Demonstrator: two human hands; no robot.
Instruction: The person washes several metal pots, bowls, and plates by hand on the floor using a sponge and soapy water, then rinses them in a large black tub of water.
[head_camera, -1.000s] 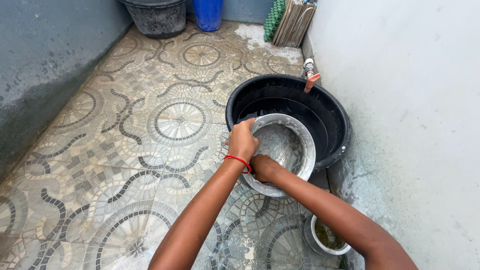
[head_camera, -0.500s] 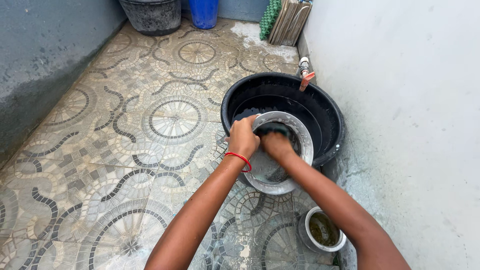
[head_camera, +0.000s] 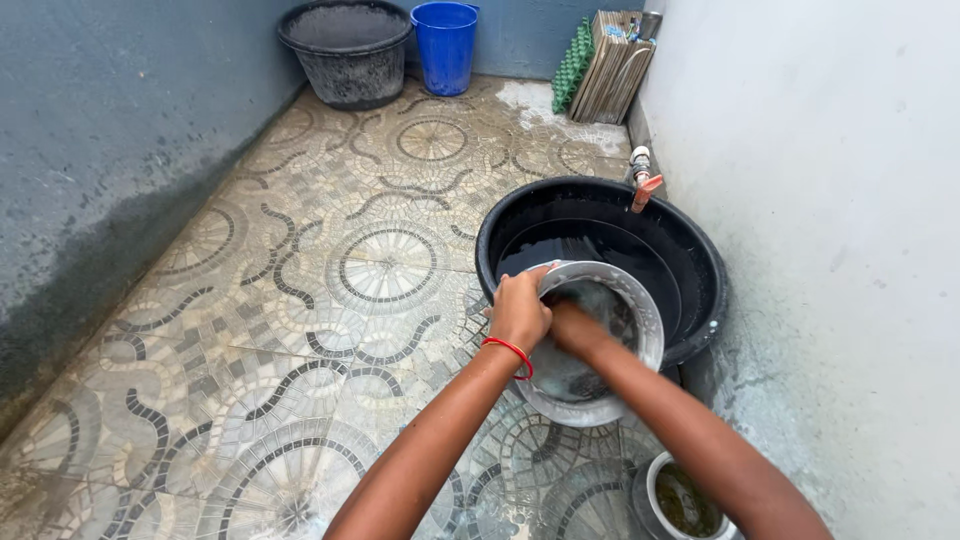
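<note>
While left hand (head_camera: 519, 308) grips the metal bowl (head_camera: 640, 330) rim, right hand (head_camera: 578, 330) presses inside, grip unclear

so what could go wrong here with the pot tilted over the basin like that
The left hand alone grips the rim of the tilted metal pot; if wet, it might slip into the black basin. The right hand scrubs inside and could knock it loose. The tiled floor looks wet, so footing may be slippery.

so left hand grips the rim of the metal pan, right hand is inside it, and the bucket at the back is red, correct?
Not quite. In the head view the bucket is blue. The rest stands: the left hand grips the rim of the metal pan and the right hand is inside it.
</note>
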